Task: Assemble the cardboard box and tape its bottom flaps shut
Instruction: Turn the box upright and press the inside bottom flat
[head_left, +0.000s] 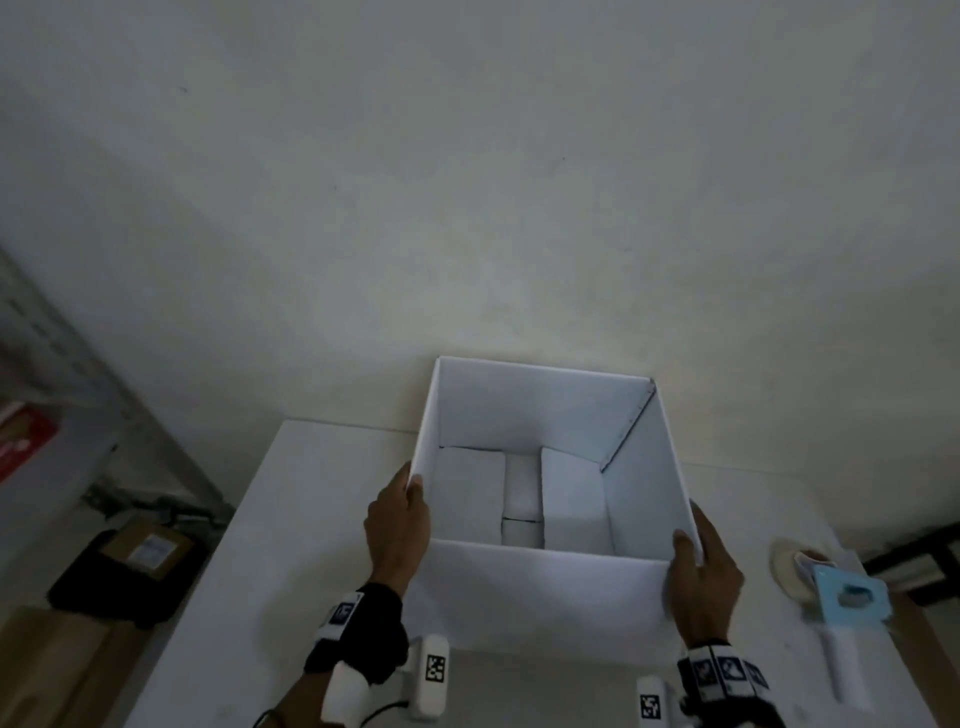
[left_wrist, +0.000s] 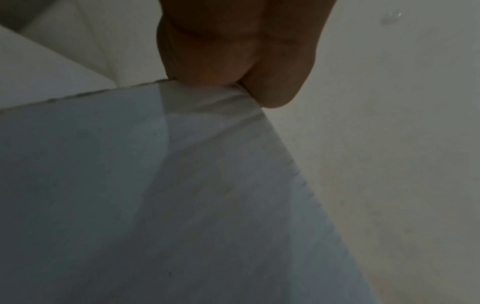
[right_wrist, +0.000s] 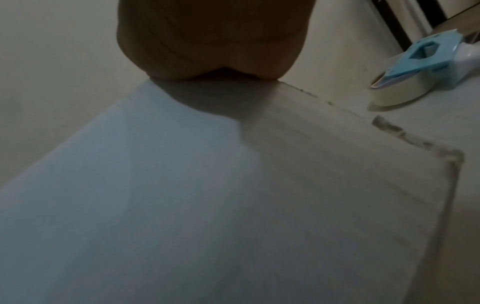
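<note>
A white cardboard box (head_left: 540, 597) stands open-topped on the white table (head_left: 291, 545), its bottom flaps folded in with a gap between them. My left hand (head_left: 397, 525) grips the box's left wall near the top rim, thumb over the edge. My right hand (head_left: 701, 577) grips the right wall the same way. In the left wrist view the box wall (left_wrist: 182, 205) fills the frame under my left hand (left_wrist: 233, 61). In the right wrist view the box side (right_wrist: 207, 195) lies under my right hand (right_wrist: 213, 45). A light blue tape dispenser (head_left: 831, 592) lies to the right; the tape dispenser (right_wrist: 426, 63) shows in the right wrist view too.
A plain wall rises behind the table. A dark bag with a brown parcel (head_left: 140, 556) lies on the floor at left, beside a metal shelf (head_left: 78, 395). More brown cardboard (head_left: 47, 670) sits at the lower left.
</note>
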